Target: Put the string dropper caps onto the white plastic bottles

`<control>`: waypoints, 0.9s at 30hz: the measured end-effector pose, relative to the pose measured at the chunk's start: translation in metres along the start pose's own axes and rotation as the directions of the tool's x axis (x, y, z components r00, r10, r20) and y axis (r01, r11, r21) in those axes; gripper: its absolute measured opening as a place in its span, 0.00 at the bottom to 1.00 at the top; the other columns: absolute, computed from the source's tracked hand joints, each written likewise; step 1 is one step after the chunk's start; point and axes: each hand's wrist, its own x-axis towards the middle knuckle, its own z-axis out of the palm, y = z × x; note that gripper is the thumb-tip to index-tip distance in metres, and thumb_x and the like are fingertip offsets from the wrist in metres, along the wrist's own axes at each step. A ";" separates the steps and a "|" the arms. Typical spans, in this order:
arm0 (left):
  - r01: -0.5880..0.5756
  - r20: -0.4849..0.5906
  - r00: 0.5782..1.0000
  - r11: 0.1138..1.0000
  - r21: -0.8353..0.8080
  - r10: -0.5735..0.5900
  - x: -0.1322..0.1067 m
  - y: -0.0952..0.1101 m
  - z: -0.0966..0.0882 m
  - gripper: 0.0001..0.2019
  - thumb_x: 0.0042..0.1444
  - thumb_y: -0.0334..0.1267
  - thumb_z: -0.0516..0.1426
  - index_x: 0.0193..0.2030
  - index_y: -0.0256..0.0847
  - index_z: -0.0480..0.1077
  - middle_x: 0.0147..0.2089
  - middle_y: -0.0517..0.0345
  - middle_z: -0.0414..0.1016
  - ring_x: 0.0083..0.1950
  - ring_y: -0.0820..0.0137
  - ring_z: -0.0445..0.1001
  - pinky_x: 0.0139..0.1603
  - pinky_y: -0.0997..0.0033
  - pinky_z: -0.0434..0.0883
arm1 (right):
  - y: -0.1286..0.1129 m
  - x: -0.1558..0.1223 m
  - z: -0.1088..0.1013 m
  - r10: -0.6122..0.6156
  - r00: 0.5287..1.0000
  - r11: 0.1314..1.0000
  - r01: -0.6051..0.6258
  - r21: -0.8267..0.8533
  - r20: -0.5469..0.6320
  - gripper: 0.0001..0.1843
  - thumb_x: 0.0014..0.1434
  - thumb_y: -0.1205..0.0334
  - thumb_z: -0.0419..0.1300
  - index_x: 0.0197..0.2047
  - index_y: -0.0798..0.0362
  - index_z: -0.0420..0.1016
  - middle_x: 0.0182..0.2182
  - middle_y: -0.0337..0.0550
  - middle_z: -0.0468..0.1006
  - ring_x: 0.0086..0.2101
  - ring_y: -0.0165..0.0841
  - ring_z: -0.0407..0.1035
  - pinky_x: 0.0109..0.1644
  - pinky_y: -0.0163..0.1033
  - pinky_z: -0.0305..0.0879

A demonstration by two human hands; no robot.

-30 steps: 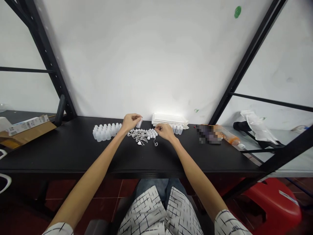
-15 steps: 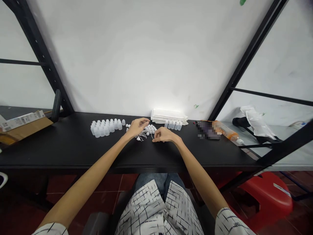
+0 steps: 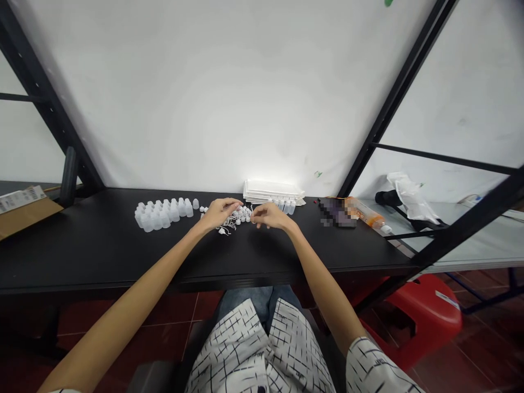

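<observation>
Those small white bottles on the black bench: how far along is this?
Done-looking: a block of translucent plastic bottles stands grouped on the left. In hand: the left hand and right hand are at a tangle of white caps on cords. Left: that tangle lies heaped; a short bottle row stands apart.

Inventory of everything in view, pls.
table: 1, black, across the view
bottles: many, translucent white, grouped on table, left of centre
caps: many, white, on table at centre, tangled with cords
cords: many, white, same tangle
trays: 1 stack, white, back of table
small bottles: several, translucent white, in front of trays
tube: 1, orange and clear, on table, right
box: 1, brown, far left
stool: 1, red, below table, right
left hand: 1, over tangle
right hand: 1, beside caps
</observation>
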 end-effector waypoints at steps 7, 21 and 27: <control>0.134 0.145 0.985 0.940 -0.314 -0.092 -0.007 0.013 0.013 0.22 0.55 0.52 0.56 0.46 0.35 0.74 0.33 0.51 0.74 0.27 0.74 0.66 0.20 0.78 0.58 | -0.008 0.002 -0.002 -0.073 0.939 0.981 0.129 0.147 -0.337 0.13 0.49 0.54 0.65 0.29 0.57 0.80 0.21 0.39 0.73 0.18 0.23 0.57 0.19 0.30 0.52; 0.268 0.213 0.958 0.865 -0.424 -0.192 -0.008 0.017 0.021 0.19 0.47 0.43 0.57 0.43 0.32 0.75 0.28 0.58 0.66 0.26 0.75 0.60 0.22 0.76 0.56 | -0.014 0.001 0.002 -0.027 0.967 0.907 0.130 0.401 -0.254 0.15 0.46 0.52 0.68 0.27 0.57 0.78 0.34 0.46 0.78 0.23 0.25 0.66 0.16 0.28 0.55; 0.187 0.207 0.971 0.916 -0.354 -0.119 -0.007 0.012 0.023 0.18 0.48 0.45 0.59 0.42 0.33 0.76 0.27 0.59 0.66 0.25 0.75 0.60 0.24 0.75 0.60 | -0.013 0.001 0.003 -0.046 0.978 0.915 0.124 0.384 -0.205 0.17 0.48 0.50 0.67 0.31 0.58 0.79 0.28 0.43 0.76 0.24 0.26 0.67 0.17 0.28 0.57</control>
